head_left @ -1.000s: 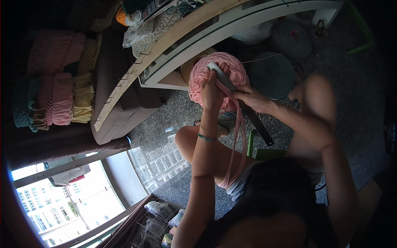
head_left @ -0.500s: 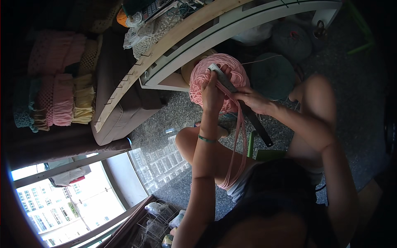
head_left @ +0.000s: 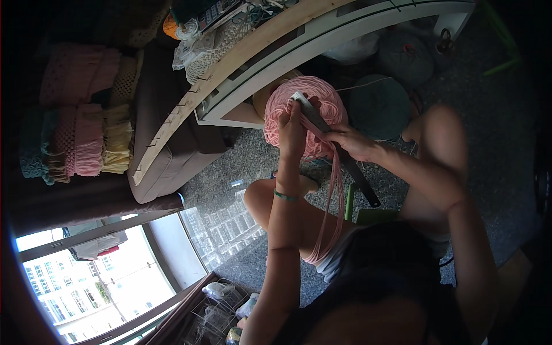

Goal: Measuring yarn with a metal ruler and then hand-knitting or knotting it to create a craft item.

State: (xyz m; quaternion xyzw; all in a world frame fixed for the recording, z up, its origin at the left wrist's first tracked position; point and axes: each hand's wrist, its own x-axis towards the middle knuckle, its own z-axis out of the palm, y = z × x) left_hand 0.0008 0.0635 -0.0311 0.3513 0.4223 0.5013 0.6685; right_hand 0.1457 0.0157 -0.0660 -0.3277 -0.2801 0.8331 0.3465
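My left hand (head_left: 292, 129) is closed around the upper end of a long metal ruler (head_left: 357, 179) and pink strands (head_left: 334, 195), thumb near the tip. My right hand (head_left: 351, 141) grips the ruler lower down, with strands at its fingers. The ruler slants toward the lower right, its far end free. Behind both hands is a large ball of pink yarn (head_left: 307, 83), partly hidden by them. Loose strands hang down across my left thigh.
A white frame (head_left: 322, 31) and a wooden bar with hooks (head_left: 167, 135) cross above. Grey-green yarn balls (head_left: 379, 106) lie at right, near a green stool (head_left: 371, 215). Fringed textiles (head_left: 75, 138) hang left by a brown sofa (head_left: 195, 161). A wire rack (head_left: 210, 310) stands below the window.
My hands and the ruler have shifted very slightly downward in the picture, along with a small shift of the view. Both grips look the same.
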